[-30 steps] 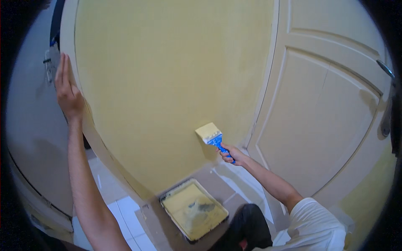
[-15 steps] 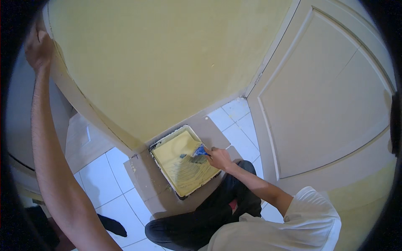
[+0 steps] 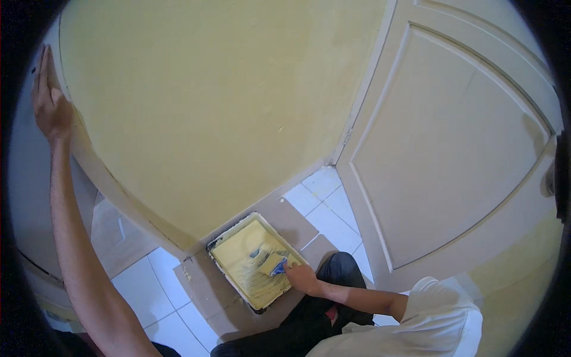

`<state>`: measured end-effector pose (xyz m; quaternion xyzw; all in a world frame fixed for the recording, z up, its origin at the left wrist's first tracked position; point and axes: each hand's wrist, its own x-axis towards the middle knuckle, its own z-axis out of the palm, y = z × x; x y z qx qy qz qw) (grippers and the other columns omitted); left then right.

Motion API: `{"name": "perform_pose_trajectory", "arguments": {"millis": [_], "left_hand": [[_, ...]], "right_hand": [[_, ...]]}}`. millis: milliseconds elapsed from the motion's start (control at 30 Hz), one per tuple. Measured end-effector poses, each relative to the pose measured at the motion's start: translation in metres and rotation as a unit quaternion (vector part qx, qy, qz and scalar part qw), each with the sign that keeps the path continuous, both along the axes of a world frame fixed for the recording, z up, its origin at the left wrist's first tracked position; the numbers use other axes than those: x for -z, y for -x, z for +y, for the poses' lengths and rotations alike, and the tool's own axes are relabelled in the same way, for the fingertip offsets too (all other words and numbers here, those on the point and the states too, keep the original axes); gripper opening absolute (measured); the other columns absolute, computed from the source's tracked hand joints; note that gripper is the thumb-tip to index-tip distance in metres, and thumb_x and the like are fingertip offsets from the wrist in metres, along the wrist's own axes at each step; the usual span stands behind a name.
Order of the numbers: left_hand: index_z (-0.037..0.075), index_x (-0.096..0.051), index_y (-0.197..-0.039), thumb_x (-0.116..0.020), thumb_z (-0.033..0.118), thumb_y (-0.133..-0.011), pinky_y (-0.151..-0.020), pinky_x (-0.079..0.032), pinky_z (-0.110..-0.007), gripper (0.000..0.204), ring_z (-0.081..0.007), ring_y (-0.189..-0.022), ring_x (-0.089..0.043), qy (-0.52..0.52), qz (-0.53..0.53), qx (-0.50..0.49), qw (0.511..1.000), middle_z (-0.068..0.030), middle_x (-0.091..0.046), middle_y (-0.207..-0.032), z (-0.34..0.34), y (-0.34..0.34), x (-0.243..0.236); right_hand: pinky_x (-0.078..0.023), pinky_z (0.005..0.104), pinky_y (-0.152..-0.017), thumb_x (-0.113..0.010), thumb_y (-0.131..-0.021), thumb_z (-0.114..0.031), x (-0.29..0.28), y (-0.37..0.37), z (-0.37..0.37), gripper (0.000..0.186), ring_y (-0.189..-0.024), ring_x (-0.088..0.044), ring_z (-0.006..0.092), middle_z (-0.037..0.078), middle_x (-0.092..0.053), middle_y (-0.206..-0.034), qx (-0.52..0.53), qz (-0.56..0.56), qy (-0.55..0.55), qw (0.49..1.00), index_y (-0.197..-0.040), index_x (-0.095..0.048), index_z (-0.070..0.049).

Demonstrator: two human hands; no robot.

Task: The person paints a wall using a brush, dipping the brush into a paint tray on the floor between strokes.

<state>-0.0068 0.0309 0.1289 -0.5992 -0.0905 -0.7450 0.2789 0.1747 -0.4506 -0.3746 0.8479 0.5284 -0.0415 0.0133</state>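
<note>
Since a second ago the paintbrush [image 3: 272, 263] has come off the yellow wall [image 3: 220, 113] and down into the paint tray [image 3: 233, 279], and since half a second ago the bristles have pushed further toward the tray's middle.

Head view: the right hand [image 3: 301, 277] is closed around the brush's blue handle, fingers wrapped tight, with the bristles lying in the yellow paint. The left hand [image 3: 49, 101] is raised high and laid flat, fingers spread, against the outer edge of the wall, holding nothing. The tray sits on brown cardboard [image 3: 205, 285] spread over the white floor tiles [image 3: 143, 291], just below the foot of the wall. A cream panelled door [image 3: 452, 160] stands to the right. The person's dark-trousered knee [image 3: 339, 268] is just beside the tray.
</note>
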Motion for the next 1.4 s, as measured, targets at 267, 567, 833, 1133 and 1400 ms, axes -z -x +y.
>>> {"name": "perform_pose_trajectory", "arguments": {"millis": [267,567,833,1133,1400], "left_hand": [[0.025,-0.044,-0.145,-0.031,-0.002,-0.085,-0.117,-0.031,-0.035,0.067,-0.0192,-0.136,-0.042,0.003,-0.003,-0.033,0.999,0.0034,-0.044,-0.149,-0.009,-0.001,0.003],[0.022,-0.042,-0.146,-0.032,-0.003,-0.088,-0.118,-0.029,-0.035,0.064,-0.0193,-0.137,-0.041,0.027,-0.019,-0.02,0.999,0.0033,-0.042,-0.15,-0.032,-0.016,0.001],[0.017,-0.046,-0.144,-0.033,-0.005,-0.084,-0.115,-0.033,-0.035,0.065,-0.02,-0.137,-0.041,0.045,-0.017,-0.027,0.998,0.0017,-0.043,-0.15,-0.05,0.001,-0.005],[0.011,-0.048,-0.142,-0.034,0.0,-0.09,-0.114,-0.034,-0.037,0.055,-0.0235,-0.137,-0.041,0.059,0.004,-0.018,0.998,-0.0033,-0.045,-0.148,-0.04,-0.007,-0.003],[0.009,-0.047,-0.142,-0.035,0.001,-0.089,-0.113,-0.033,-0.036,0.055,-0.0246,-0.138,-0.04,0.059,0.01,-0.026,0.998,-0.006,-0.043,-0.15,-0.047,-0.004,-0.006]], "right_hand": [[-0.054,0.0452,-0.058,-0.058,-0.085,-0.015,-0.016,0.007,0.003,0.037,-0.07,-0.068,0.032,0.016,-0.065,-0.076,-0.022,0.03,-0.016,0.999,-0.118,-0.06,-0.001],[-0.053,0.0408,-0.054,-0.051,-0.098,-0.032,-0.005,-0.072,0.001,0.034,-0.063,-0.067,0.0288,0.016,-0.065,-0.073,-0.016,0.208,-0.128,0.97,-0.11,-0.067,-0.005],[-0.034,0.0238,-0.039,-0.063,-0.093,-0.032,-0.214,-0.164,0.017,0.022,-0.042,-0.043,0.0058,-0.004,-0.051,-0.057,0.153,0.52,-0.097,0.835,-0.09,-0.069,-0.011],[-0.028,0.0242,-0.037,-0.068,-0.086,-0.025,-0.346,-0.25,0.0,0.02,-0.041,-0.04,0.0055,-0.003,-0.05,-0.053,0.163,0.497,-0.261,0.811,-0.075,-0.064,-0.009],[-0.026,0.02,-0.036,-0.059,-0.093,-0.022,-0.478,-0.306,0.027,0.017,-0.042,-0.039,0.0025,-0.006,-0.046,-0.054,0.131,0.487,-0.307,0.807,-0.082,-0.06,-0.009]]}}
